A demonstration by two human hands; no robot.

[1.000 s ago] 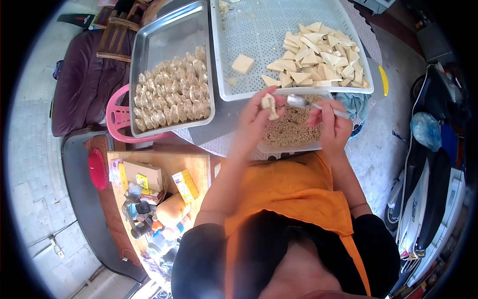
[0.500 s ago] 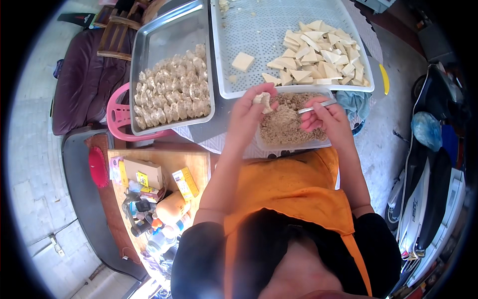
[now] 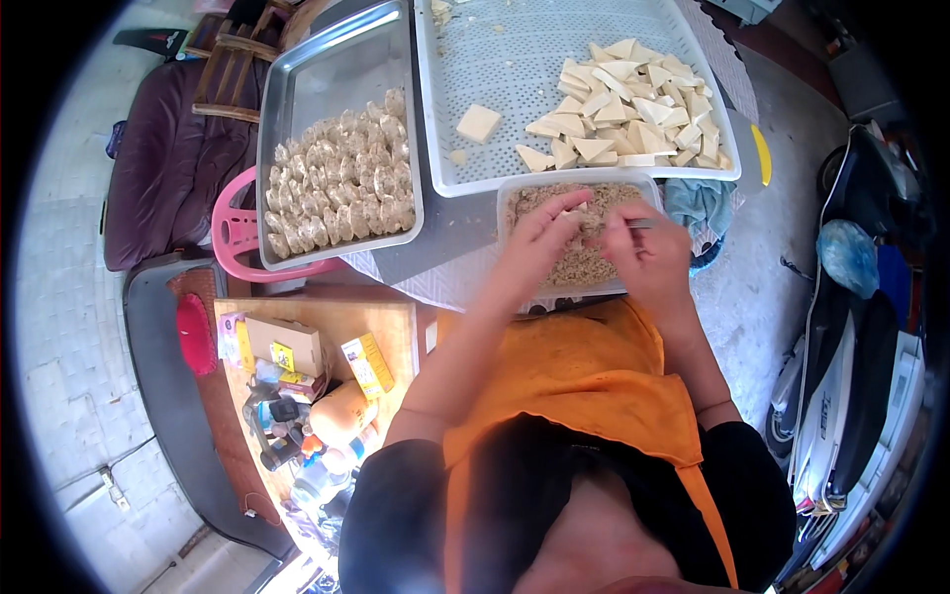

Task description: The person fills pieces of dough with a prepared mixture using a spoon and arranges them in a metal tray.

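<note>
In the head view, the work looks partway along. Over a pink chair by the desk's left edge, a metal tray holds close rows of filled pieces, which appear done; its far half is bare.

Toward the desk's far edge, a white tray carries a heap of pale triangles on its right side and a lone square near its close left corner. These look plain, so I judge plenty is left. At the desk's near edge, a plastic box holds minced filling, with a good amount left.

Above that box, the left hand pinches a pale piece, mostly hidden by fingers; whether it is filled I cannot tell. The right hand's grip is closed around a spoon, its bowl hidden, just beside that piece.
</note>
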